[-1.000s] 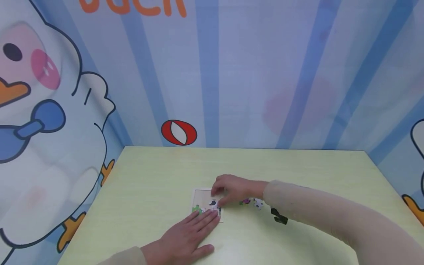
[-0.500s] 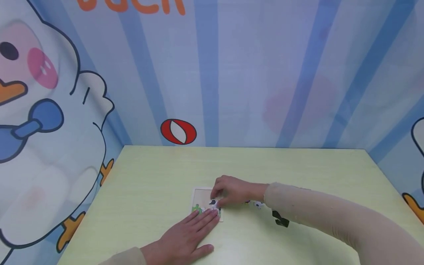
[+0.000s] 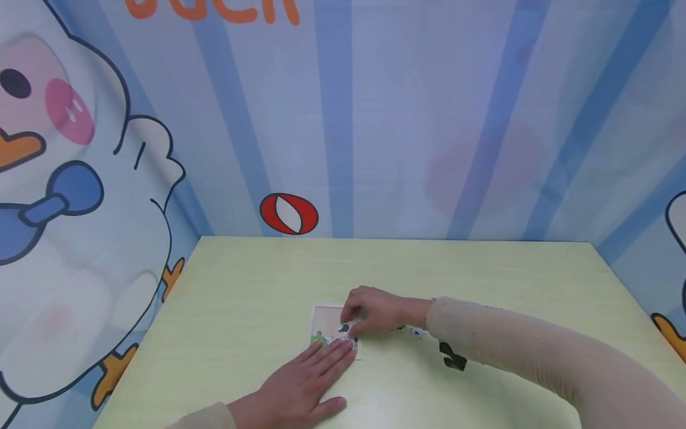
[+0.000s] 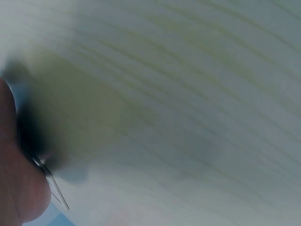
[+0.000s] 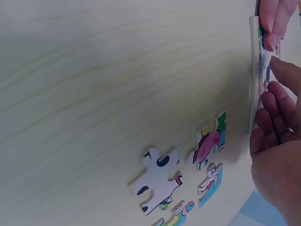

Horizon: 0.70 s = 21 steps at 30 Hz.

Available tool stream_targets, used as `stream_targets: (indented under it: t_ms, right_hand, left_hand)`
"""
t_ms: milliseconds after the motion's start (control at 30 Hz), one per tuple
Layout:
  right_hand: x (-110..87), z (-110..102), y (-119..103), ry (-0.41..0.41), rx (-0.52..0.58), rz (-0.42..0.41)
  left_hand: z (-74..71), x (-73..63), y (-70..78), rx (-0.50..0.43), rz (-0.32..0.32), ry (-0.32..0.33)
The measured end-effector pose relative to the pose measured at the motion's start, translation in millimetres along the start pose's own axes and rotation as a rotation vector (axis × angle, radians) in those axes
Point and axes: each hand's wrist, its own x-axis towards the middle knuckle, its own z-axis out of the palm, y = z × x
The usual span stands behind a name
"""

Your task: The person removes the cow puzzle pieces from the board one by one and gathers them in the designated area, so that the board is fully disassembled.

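A small jigsaw puzzle board with a pale frame lies on the table, with a green-and-white picture part along its near side. My left hand rests palm down, its straight fingers across the board's near right corner. At the right side of the board, my right hand pinches a white-and-black puzzle piece between thumb and curled fingers, right at the board's surface. In the right wrist view, both hands' fingertips meet close together over the board. The left wrist view is mostly blurred tabletop.
Several loose puzzle pieces lie right of the board, partly hidden under the right forearm; one white piece with black spots sits beside a pink one. A dark strap shows below the right sleeve. A printed cloth backdrop stands behind the table.
My right hand has shifted very slightly toward me, and its wrist covers a little more of the loose pieces. My left hand has stayed in place.
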Motion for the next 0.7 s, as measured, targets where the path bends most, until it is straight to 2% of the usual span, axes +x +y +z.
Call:
stream_targets:
  t_ms: [200,400,700]
  right_hand:
    - [1.5,1.1,-1.7,0.018,0.039,0.031]
    - [3.5,2.0,-3.0,0.024,0.107,0.016]
    - [3.7,3.2,-7.1,0.028,0.141,0.013]
  left_hand:
    - [-0.9,0.4,0.9,-0.010,-0.001,0.001]
    - [2.7,0.2,-0.5,0.019,0.008,0.028]
    - [5.8,0.0,-1.4,0.059,0.021,0.050]
